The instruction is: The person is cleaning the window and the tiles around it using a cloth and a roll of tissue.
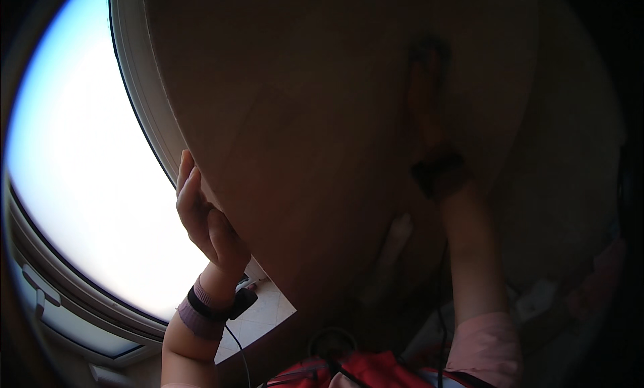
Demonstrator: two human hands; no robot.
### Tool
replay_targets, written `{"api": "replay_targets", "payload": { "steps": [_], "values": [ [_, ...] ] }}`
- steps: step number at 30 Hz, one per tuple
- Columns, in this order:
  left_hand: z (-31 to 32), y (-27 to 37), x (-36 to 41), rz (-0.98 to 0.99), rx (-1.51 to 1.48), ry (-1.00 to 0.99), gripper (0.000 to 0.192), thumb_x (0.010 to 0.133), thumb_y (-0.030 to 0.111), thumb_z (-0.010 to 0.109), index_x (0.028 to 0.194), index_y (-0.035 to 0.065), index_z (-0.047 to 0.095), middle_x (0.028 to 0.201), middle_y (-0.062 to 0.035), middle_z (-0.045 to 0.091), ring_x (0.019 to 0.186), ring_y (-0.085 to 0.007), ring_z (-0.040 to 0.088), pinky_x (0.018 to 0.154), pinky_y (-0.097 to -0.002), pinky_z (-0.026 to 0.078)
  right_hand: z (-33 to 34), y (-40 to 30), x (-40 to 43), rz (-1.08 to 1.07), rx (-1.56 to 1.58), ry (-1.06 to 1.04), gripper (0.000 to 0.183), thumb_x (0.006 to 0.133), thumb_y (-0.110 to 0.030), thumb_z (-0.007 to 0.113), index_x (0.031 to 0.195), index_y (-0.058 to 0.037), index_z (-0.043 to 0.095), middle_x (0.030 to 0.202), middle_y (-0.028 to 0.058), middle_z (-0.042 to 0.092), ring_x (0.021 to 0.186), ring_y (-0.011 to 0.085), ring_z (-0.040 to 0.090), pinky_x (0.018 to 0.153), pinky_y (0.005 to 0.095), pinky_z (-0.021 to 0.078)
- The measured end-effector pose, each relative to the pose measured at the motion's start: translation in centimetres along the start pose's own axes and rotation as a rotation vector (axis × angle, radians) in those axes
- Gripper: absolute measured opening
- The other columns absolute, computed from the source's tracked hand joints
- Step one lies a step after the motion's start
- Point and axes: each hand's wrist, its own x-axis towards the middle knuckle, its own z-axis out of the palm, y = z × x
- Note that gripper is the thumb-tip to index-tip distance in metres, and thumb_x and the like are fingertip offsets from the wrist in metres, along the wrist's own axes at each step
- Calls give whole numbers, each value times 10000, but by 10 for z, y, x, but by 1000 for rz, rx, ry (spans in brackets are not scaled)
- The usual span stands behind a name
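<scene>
My left hand [209, 219] rests with its fingers along the edge of a dark brown wall-like surface [302, 136], right beside the window frame [146, 86]. It holds nothing, and its thumb stands apart from the fingers. Deep in shadow, my right hand [425, 99] reaches far out over the same surface. Its fingers are on a dark greenish thing, apparently a cloth [432, 48]; blur and darkness hide its outline. Both wrists wear a dark band, and the left one carries a small black device [244, 303].
A bright window pane [95, 161] fills the left side. Below it is a window handle [41, 287]. A pale tiled patch [261, 312] shows under my left wrist, where a thin black cable [242, 353] hangs. A blurred pale shape [397, 232] lies in shadow between my arms.
</scene>
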Motion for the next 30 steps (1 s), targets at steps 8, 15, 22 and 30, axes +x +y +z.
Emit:
{"api": "replay_targets", "payload": {
  "steps": [8, 15, 22, 30],
  "values": [
    [-2, -6, 2, 79, -36, 22, 639, 1023, 544, 305, 1396, 34, 396, 1512, -223, 357, 1436, -347, 310, 1162, -494, 265, -31, -215, -79, -262, -256, -162, 661, 950, -324, 534, 1465, 40, 334, 1504, 309, 294, 1391, 507, 260, 1140, 609, 212],
    [17, -6, 2, 67, -155, 35, 708, 989, 631, 294, 1379, 53, 419, 1519, -221, 347, 1424, -368, 326, 1174, -477, 256, -44, -326, -128, -431, 18, -374, 647, 913, -448, 554, 1402, -44, 429, 1433, 264, 372, 1333, 465, 360, 1100, 618, 262],
    [2, 1, -2, 40, -62, -29, 756, 966, 673, 315, 1433, 80, 354, 1550, -226, 275, 1450, -378, 270, 1176, -505, 256, -27, -320, -147, -396, 269, -512, 536, 972, -433, 458, 1404, -117, 444, 1429, 169, 420, 1360, 360, 364, 1125, 587, 266],
    [4, 0, -1, 44, 15, -29, 742, 991, 617, 326, 1434, 21, 326, 1548, -235, 265, 1456, -373, 252, 1177, -502, 231, -55, -215, -95, -456, -26, -467, 533, 1039, -419, 355, 1466, -102, 379, 1501, 137, 369, 1413, 336, 306, 1158, 572, 240]
  ]
}}
